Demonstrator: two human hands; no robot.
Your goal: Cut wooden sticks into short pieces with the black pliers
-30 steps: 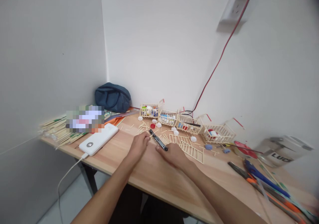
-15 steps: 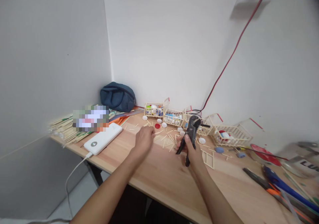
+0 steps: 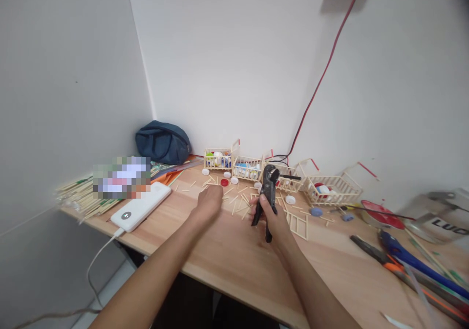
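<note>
My right hand (image 3: 271, 218) grips the handles of black cutting pliers (image 3: 267, 191), held upright with the jaws up, just above the wooden table (image 3: 234, 260). My left hand (image 3: 209, 201) rests knuckles-up on the table among scattered short wooden sticks (image 3: 238, 203); its fingers are curled under and hidden from view. A small ladder-like stick frame (image 3: 298, 224) lies just right of my right hand.
Several little stick baskets (image 3: 331, 188) holding bottle caps line the back wall. A white power bank (image 3: 141, 205) with cable, a stick bundle (image 3: 78, 196) and a blue pouch (image 3: 163, 142) sit left. Tools (image 3: 403, 260), a red lid (image 3: 377, 214) and a metal tin (image 3: 436, 219) lie right.
My right hand lifted the pliers off the table and turned them upright. My left hand stayed by the sticks. The view shifted slightly.
</note>
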